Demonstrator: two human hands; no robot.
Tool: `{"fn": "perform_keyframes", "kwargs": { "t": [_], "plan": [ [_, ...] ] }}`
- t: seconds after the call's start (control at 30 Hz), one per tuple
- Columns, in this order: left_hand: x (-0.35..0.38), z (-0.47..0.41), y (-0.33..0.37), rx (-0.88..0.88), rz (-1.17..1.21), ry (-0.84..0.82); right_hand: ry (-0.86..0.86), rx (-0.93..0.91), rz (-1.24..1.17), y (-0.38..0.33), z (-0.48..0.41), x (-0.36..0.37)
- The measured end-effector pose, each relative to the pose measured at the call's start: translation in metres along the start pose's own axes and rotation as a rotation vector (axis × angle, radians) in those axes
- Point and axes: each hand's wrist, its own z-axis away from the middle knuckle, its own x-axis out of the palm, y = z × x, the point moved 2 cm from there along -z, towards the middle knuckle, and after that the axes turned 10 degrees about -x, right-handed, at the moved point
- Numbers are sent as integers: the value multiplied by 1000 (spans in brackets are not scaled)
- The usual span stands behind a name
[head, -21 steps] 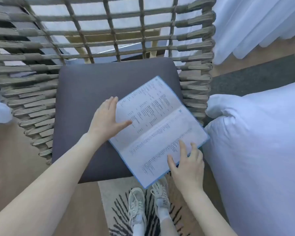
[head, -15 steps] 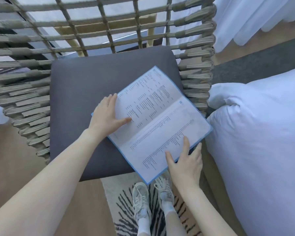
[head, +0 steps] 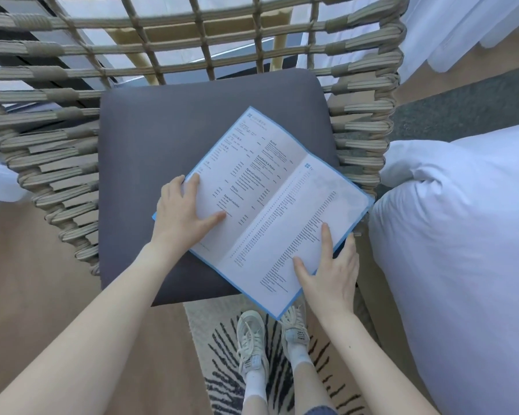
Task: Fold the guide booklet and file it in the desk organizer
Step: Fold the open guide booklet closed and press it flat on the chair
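Observation:
The guide booklet (head: pixel 270 202) lies open on the chair's grey cushion (head: pixel 168 139), white printed pages up, its blue cover showing as a thin border. Its near corner juts past the cushion's front edge. My left hand (head: pixel 183 217) holds the outer edge of the left page, thumb pressed on the print and fingers curled at the edge. My right hand (head: pixel 330 271) grips the right page near its lower edge, with thumb and forefinger on top and the other fingers past the edge. No desk organizer is in view.
The cushion sits in a woven rope chair (head: pixel 60 175) whose back and sides rise around it. A white duvet (head: pixel 462 250) bulges close on the right. Below are my sneakers (head: pixel 252 339) on a striped rug (head: pixel 222 384) and the wooden floor.
My left hand has shifted to the left page's outer edge and curled onto it. My right hand's outer fingers have slipped past the right page's edge. The booklet has barely moved.

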Motion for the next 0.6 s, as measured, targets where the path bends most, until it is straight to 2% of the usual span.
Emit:
{"fn": "perform_keyframes", "kwargs": {
  "t": [0.3, 0.6],
  "plan": [
    [7, 43, -54, -131, -29, 96, -68, -277, 112, -9, -43, -4],
    [12, 65, -73, -138, 30, 120, -171, -490, 181, -11, -104, -17]
  ]
}}
